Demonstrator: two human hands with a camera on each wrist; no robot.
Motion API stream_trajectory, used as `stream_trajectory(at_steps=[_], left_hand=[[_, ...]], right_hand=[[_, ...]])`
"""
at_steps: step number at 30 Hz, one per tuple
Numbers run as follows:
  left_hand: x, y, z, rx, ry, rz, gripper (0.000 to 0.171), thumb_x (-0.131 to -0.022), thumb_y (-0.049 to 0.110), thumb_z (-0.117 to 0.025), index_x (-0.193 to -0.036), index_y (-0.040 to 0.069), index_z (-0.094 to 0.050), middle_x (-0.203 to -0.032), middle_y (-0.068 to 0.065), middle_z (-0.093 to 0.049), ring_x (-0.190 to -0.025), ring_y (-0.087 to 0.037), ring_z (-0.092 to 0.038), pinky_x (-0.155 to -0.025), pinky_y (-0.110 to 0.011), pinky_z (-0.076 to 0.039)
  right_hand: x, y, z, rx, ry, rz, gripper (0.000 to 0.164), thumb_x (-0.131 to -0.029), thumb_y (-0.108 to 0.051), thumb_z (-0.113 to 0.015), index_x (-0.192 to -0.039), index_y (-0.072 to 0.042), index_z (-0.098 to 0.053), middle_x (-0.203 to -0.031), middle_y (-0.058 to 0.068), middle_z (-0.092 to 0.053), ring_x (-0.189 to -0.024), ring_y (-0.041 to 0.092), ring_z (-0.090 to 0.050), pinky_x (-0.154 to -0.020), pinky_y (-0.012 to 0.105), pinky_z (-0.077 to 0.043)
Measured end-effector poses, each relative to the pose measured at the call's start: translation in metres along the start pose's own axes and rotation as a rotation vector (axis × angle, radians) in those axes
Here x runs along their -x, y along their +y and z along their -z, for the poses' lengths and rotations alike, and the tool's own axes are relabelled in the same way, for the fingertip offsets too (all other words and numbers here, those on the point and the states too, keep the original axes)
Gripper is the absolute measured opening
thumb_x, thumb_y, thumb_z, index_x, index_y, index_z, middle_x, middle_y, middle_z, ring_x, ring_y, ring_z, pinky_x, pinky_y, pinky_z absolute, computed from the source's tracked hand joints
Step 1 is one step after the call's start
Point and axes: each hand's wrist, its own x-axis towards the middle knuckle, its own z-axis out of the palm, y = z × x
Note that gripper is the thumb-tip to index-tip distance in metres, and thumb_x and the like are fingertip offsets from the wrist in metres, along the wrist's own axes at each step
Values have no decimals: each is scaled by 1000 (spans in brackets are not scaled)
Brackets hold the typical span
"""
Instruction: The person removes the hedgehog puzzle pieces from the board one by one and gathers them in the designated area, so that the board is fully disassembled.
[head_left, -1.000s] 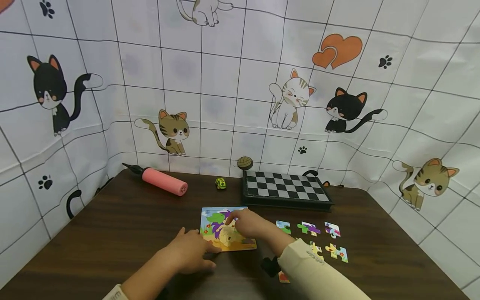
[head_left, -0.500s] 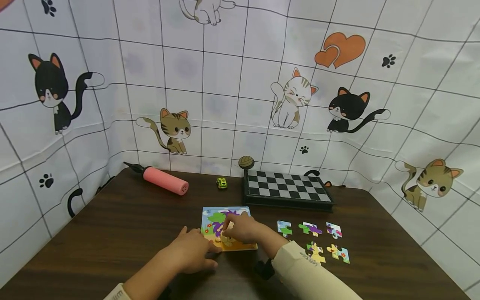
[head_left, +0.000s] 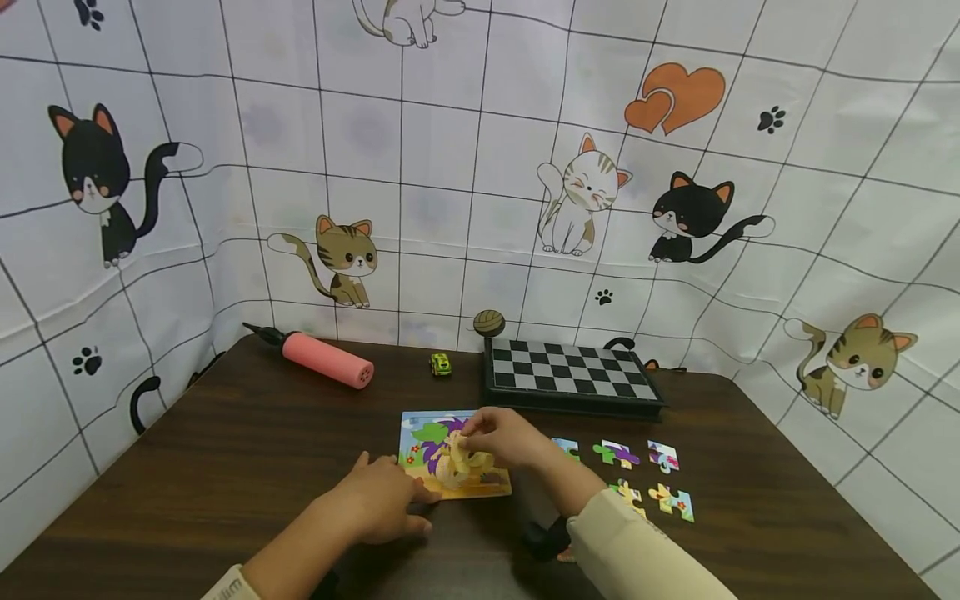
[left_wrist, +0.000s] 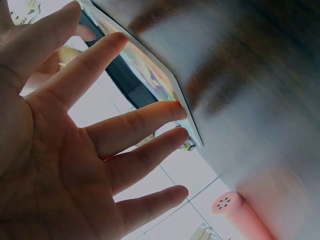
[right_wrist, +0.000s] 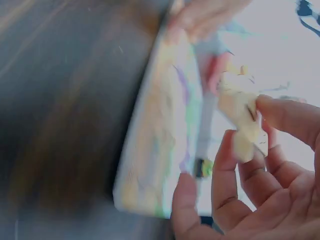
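Observation:
A picture puzzle board point(head_left: 420, 427) with a purple, green and yellow picture lies on the table. At its lower left edge, my left hand point(head_left: 375, 500) touches it with extended fingers; the left wrist view shows that hand point(left_wrist: 65, 150) with its fingers spread along the board's rim. Above the right part of the board, my right hand point(head_left: 510, 437) pinches a pale yellow jigsaw piece point(head_left: 472, 462). The right wrist view has this piece point(right_wrist: 240, 115) tilted between thumb and fingers, apart from the board and blurred. Part of the board is hidden behind the right hand and piece.
Several loose jigsaw pieces point(head_left: 663, 456) lie right of the board, some partly behind the right arm. Behind stand a checkered game board point(head_left: 573, 371), a small yellow-green toy car point(head_left: 440, 364) and a pink hand pump point(head_left: 327, 359). A cat-patterned sheet point(head_left: 435, 208) hangs at the back.
My right hand dipped lower over the board, then rose slightly to the right; the yellow piece now shows raised and tilted in its fingers. The left hand has stayed at the board's edge.

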Motion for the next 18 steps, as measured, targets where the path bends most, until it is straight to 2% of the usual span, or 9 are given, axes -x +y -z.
stream_trajectory(at_steps=[2, 4, 10, 14, 18], left_hand=[[-1, 0, 0, 5, -8, 1, 36, -88, 46, -71, -122, 34, -72, -120, -2, -69, -131, -40, -46, -108, -72, -19], [-2, 0, 0, 6, -14, 2, 36, -88, 46, -71, -122, 34, -72, -120, -2, -69, -131, -39, -45, -109, -72, -18], [-4, -1, 0, 12, -15, -6, 35, -88, 45, -72, -121, 32, -73, -122, -3, -69, -132, -42, -44, -110, -73, -14], [-5, -1, 1, 23, -14, -12, 36, -88, 45, -72, -121, 31, -74, -122, -4, -69, -132, -43, -43, -109, -73, -14], [-6, 0, 2, 34, -18, -15, 37, -87, 45, -73, -120, 30, -74, -122, -6, -69, -132, -44, -44, -109, -74, -13]], right_hand=[[13, 5, 16, -42, 25, -14, 15, -95, -15, -68, -102, -3, -64, -91, 5, -66, -80, 16, -59, -67, 32, -52], [30, 14, 36, -32, 25, -20, 17, -96, -17, -67, -104, -3, -66, -90, 5, -66, -79, 16, -58, -68, 33, -53], [88, 58, 92, 52, -113, -4, 17, -97, -16, -65, -103, 0, -66, -89, 4, -66, -79, 17, -59, -69, 32, -52], [120, 82, 112, 40, -192, -53, 12, -96, -13, -65, -98, -1, -65, -86, 5, -64, -73, 16, -56, -63, 29, -49], [137, 94, 120, 57, -222, -50, 9, -95, -11, -65, -96, -2, -66, -81, 5, -63, -69, 12, -54, -60, 26, -47]])
